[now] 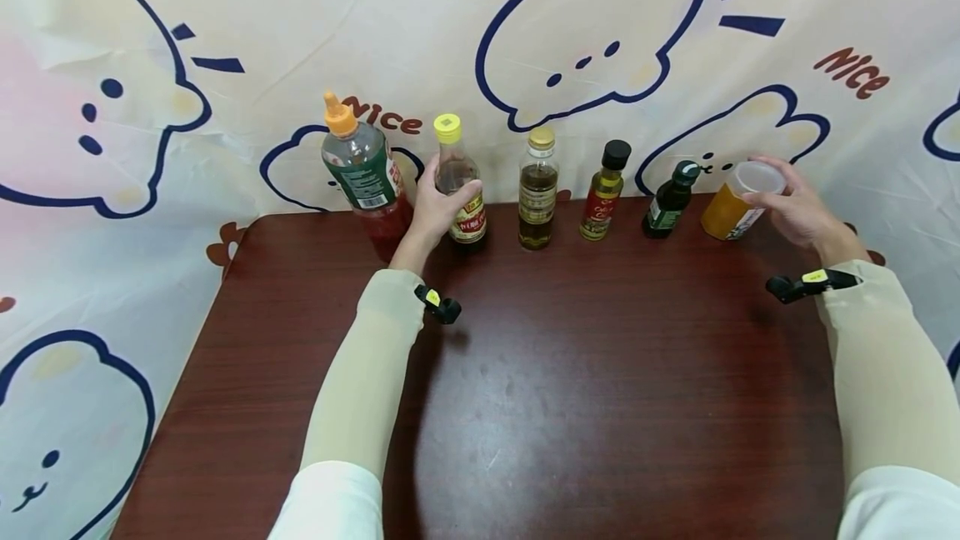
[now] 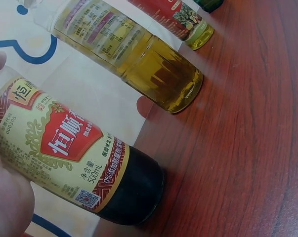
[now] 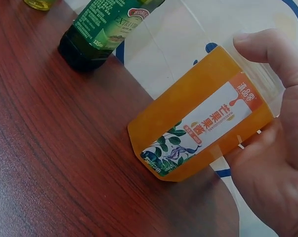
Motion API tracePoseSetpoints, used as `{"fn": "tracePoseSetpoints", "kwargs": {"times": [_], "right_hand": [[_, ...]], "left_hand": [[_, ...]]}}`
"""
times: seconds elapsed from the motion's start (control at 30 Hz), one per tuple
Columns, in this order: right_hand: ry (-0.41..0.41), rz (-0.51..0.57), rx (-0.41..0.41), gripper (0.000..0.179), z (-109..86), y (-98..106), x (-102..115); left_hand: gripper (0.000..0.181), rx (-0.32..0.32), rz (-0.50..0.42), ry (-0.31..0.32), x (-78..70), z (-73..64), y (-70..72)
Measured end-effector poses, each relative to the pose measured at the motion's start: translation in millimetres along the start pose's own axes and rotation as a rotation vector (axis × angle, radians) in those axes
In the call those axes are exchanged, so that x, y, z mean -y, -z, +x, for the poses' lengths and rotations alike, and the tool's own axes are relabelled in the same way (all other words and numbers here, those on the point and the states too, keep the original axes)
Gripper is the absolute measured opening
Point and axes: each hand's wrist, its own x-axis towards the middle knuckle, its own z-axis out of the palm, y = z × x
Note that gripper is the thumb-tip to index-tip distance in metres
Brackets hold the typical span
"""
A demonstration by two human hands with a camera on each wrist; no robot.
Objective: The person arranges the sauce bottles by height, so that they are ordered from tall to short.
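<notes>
My left hand (image 1: 441, 205) grips a vinegar bottle (image 2: 64, 143) with a yellow cap, cream and red label and dark liquid, near the table's back edge. In the left wrist view its base is by the tabletop. With thumb and fingers around its upper part, my right hand (image 1: 798, 205) holds a jar of mango jam (image 3: 203, 118), orange inside with a pale lid, at the back right. Left of that jar stands a small green olive oil bottle (image 1: 667, 200). A large bottle of red sauce (image 1: 367, 177) with an orange nozzle stands left of the vinegar, partly behind my left hand.
Between my hands stand a yellow-capped oil bottle (image 1: 537, 190) and a black-capped bottle with a red label (image 1: 602, 192). All line the back of the dark brown table (image 1: 585, 373). A cartoon-printed cloth (image 1: 420, 32) hangs right behind the row.
</notes>
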Motion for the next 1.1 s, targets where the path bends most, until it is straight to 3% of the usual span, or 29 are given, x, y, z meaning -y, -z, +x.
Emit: {"fn": "tracePoseSetpoints", "kwargs": {"times": [0.33, 0.5, 0.67, 0.87, 1.1], "right_hand": [[0.005, -0.018, 0.026, 0.063, -0.2, 3, 1], [0.021, -0.099, 0.038, 0.063, -0.4, 5, 1], [0.021, -0.143, 0.065, 0.073, -1.0, 8, 4], [0.036, -0.149, 0.067, 0.076, -11.2, 11, 15], [0.114, -0.322, 0.028, 0.07, -32.4, 17, 33]], "left_hand": [[0.056, 0.026, -0.001, 0.024, -1.6, 0.6, 2.0], [0.057, 0.045, 0.013, 0.031, -3.3, 0.5, 4.6], [0.061, 0.059, 0.069, 0.051, -4.6, -0.3, 7.6], [0.079, 0.049, 0.158, 0.074, -7.4, -4.2, 9.6], [0.089, 0.03, 0.23, 0.056, -10.0, -14.2, 11.6]]}}
